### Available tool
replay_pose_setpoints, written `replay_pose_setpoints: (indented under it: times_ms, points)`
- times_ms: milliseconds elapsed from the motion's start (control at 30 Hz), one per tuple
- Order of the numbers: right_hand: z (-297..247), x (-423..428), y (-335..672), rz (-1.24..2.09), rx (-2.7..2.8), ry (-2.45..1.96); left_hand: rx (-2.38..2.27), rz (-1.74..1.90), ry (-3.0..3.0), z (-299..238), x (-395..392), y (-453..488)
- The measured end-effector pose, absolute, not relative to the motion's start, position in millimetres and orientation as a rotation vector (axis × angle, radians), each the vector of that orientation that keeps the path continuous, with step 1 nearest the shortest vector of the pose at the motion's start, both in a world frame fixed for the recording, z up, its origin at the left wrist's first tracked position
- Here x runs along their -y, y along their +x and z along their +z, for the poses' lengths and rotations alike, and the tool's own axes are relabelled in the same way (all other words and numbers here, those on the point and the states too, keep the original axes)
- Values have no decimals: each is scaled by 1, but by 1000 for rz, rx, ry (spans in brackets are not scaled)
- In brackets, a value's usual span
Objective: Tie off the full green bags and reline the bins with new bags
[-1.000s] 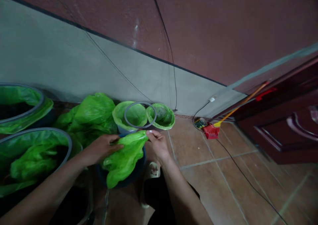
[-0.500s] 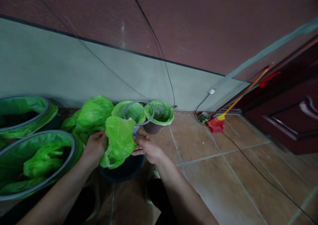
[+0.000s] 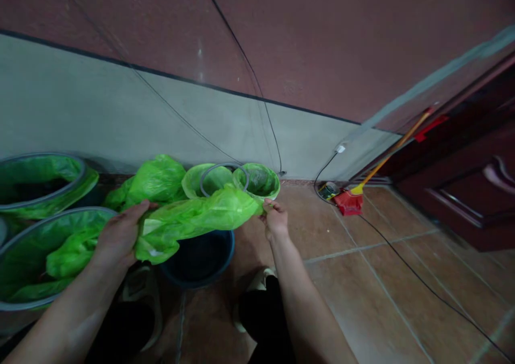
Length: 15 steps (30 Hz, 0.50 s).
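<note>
Green liner fills the far-left bin (image 3: 82, 173) and the near-left bin (image 3: 28, 251), where a crumpled green bag (image 3: 74, 252) lies. To the right, my left hand (image 3: 120, 234) is clamped on the left end of a long green plastic bag (image 3: 201, 211); whitish patches there are too blurred for me to read. A bulging green bundle (image 3: 161, 176) sits beyond, against the wall. The held bag stretches above the far edge of a dark blue basin (image 3: 231, 251), in front of two small lined bins (image 3: 263, 179) overlapped by a grey ring (image 3: 224, 164). My right hand (image 3: 276, 219) pinches its right end. Far right, a can (image 3: 329, 189) bears markings too small to read, beside a red dustpan (image 3: 349, 202).
</note>
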State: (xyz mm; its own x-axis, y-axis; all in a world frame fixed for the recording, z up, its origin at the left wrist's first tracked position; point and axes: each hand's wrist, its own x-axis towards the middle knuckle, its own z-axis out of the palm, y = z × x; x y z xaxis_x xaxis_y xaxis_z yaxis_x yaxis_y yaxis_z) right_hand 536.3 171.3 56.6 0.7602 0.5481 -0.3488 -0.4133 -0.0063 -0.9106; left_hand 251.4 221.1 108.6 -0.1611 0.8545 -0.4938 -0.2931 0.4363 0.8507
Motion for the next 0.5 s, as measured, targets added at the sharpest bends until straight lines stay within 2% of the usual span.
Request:
replay_pose_setpoints:
  times_ms: [333, 500]
  points:
    - [36, -190, 557, 610, 183, -1422, -1422, 1301, 706, 112, -248, 245]
    - [27, -196, 570, 584, 166, -1497, -1396, 1311, 573, 110, -270, 234]
